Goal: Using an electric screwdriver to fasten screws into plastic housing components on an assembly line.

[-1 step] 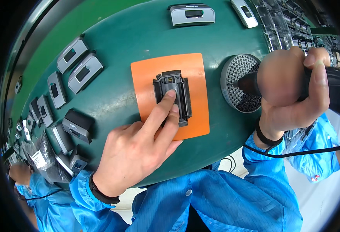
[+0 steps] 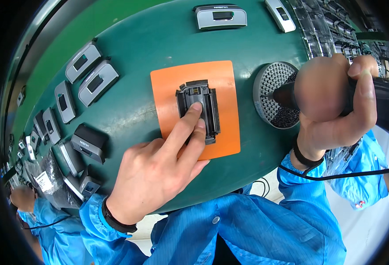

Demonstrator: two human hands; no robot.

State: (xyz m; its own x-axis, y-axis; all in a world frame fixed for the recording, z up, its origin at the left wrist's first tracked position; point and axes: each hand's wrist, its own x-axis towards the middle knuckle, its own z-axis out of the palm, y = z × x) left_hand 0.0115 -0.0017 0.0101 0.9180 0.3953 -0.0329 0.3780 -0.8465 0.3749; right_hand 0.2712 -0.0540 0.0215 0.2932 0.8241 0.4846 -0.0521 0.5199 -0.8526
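Observation:
My left hand (image 2: 159, 176) comes in from the lower left. Its index and middle fingers are stretched out and rest on a black plastic housing (image 2: 210, 110), which lies on an orange mat (image 2: 227, 88). The thumb stays apart from the housing, by the mat's near edge. In my right hand (image 2: 336, 123) is a black electric screwdriver (image 2: 382, 99), its fingers wrapped round the body. The narrow end points left over a round grey dish (image 2: 265, 73) with a perforated plate and small dark screws. A blurred patch covers part of this hand.
Grey-and-black devices (image 2: 96, 84) stand along the table's left side, near a clear bag (image 2: 51, 176). Another grey device (image 2: 221, 17) sits at the far edge. Clear trays (image 2: 309, 31) are at the far right. A black cord (image 2: 345, 176) runs by my right wrist. People in blue sit either side.

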